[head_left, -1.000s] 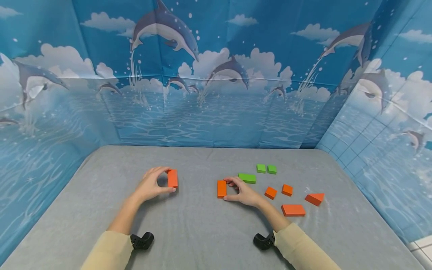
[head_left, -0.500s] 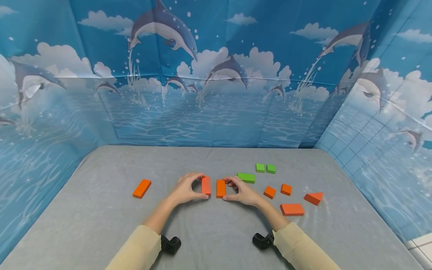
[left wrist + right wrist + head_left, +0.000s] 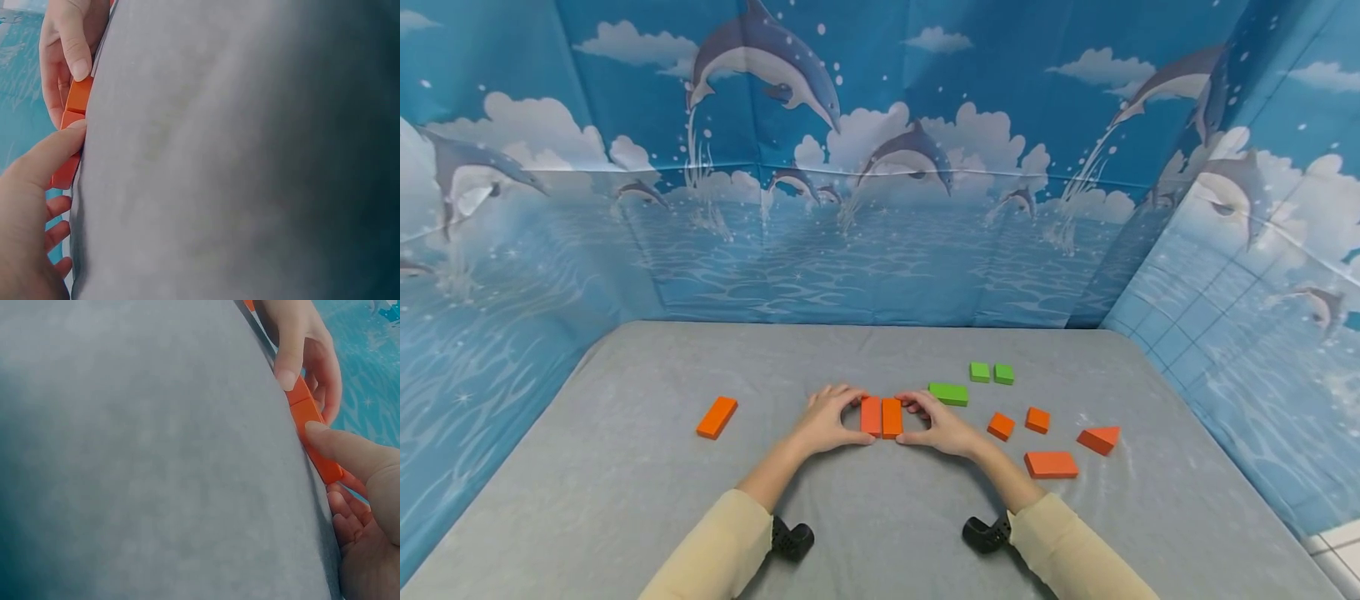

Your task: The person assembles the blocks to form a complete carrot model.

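Nearest, a red-orange oblong block (image 3: 1051, 466) lay to my right on the grey counter (image 3: 887, 517). Past it, my left hand (image 3: 829, 422) pinched a coral block (image 3: 870, 416) between fingers and thumb, my right hand (image 3: 945, 428) an orange block (image 3: 892, 418) likewise. The gap between them had just closed — I'd brought the coral block across — so the two, I judged, now made a side-by-side pair. Beyond lay a long green block (image 3: 949, 394), two green cubes (image 3: 979, 372), then the dolphin curtain (image 3: 880, 267).
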Demonstrator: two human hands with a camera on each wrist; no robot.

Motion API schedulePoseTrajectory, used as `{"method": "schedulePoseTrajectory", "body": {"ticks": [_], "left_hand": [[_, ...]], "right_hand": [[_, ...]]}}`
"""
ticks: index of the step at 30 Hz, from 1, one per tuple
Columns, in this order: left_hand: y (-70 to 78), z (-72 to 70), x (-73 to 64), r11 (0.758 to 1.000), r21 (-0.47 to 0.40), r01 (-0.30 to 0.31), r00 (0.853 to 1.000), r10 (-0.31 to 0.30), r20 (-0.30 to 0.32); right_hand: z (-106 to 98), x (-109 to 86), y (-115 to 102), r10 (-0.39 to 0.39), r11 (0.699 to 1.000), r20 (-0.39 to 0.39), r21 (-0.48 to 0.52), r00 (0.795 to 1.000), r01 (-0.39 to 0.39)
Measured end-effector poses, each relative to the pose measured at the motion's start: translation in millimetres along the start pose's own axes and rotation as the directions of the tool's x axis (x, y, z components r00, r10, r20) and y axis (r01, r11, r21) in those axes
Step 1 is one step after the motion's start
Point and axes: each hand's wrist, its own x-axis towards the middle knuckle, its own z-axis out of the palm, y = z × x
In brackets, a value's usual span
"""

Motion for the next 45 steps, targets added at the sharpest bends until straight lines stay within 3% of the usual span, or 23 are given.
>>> {"method": "schedulePoseTrajectory", "body": {"ticks": [11,18,21,25,28,31,36,40,45], "left_hand": [[-2.1,3.2,0.7,1.0,0.0,-0.022,1.0,0.022,0.015],[-2.3,5.1,-0.6,1.0,-0.004,-0.018,1.0,0.018,0.018],[-2.6,5.1,-0.8,1.0,-0.008,-0.017,1.0,0.017,0.021],[-3.6,0.8,-2.5,0.998,-0.057,-0.033,0.999,0.034,0.017],[-8.0,-8.5,-5.0,0.992,-0.114,-0.06,0.998,0.058,-0.022],[-18.5,-21.9,-9.8,0.987,-0.142,-0.072,0.995,0.06,-0.085],[-44.9,-48.4,-29.0,0.992,-0.125,-0.022,0.989,0.003,-0.15],[-68.0,-67.8,-49.9,0.995,-0.094,0.026,0.982,-0.043,-0.185],[-95.4,-86.8,-76.2,0.989,-0.119,0.089,0.967,-0.114,-0.228]], "right_hand": [[1,-1.6,-2,0.004,1.0,-0.01,-0.006,1.0,-0.004],[-7,-12.4,-36,0.01,1.0,0.002,0.006,1.0,-0.01],[-8,-13.8,-41,0.023,1.0,0.009,0.012,1.0,-0.023],[-7,-13.7,-41,0.033,0.999,0.017,0.016,0.999,-0.033],[-6,-11.0,-34,0.027,0.999,0.014,0.018,1.0,-0.027],[-2,-6.2,-18,0.005,1.0,0.001,0.013,1.0,-0.005],[-1,-1.3,1,-0.008,1.0,0.002,-0.013,1.0,0.008],[-1,-1.7,2,-0.014,1.0,0.01,-0.007,1.0,0.014],[0,-4.4,-9,-0.013,1.0,0.002,-0.012,1.0,0.013]]}}
